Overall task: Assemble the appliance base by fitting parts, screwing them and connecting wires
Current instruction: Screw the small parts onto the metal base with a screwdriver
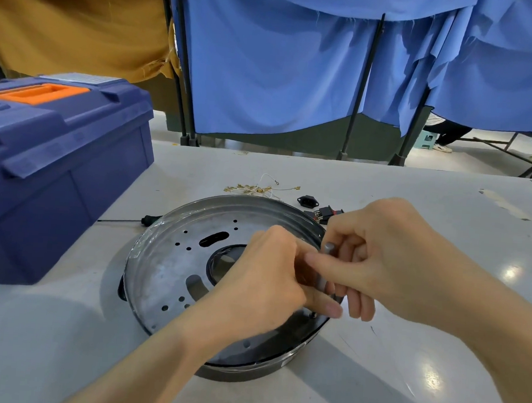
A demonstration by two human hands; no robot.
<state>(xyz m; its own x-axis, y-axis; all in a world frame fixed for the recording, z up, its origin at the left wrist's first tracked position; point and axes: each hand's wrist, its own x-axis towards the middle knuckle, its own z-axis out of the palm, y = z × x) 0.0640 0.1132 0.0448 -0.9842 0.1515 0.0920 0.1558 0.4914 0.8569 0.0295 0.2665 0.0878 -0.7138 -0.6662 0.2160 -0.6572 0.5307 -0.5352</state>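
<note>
The right hand [389,258] is closed round the grey handle of the driver [328,248] and holds it upright, so that the tip bears straight down on a screw [314,315] at the right rim of the base [167,267]. The left hand [272,273] reaches across the base with its fingers curled and pinches the lower part of the driver, apparently to keep the tip centred on the screw; the exact contact is hidden by the fingers. The base lies flat on the table [442,243], near the person and open side up, which gives access to its holes and slots. Just beyond its far rim lie the wires [259,188], a black socket [307,200] and a switch [326,212], within reach for the connection step, judged not yet done. A second driver [145,220] lies at the base's left far edge. A blue toolbox [58,163] stands at the far left.
</note>
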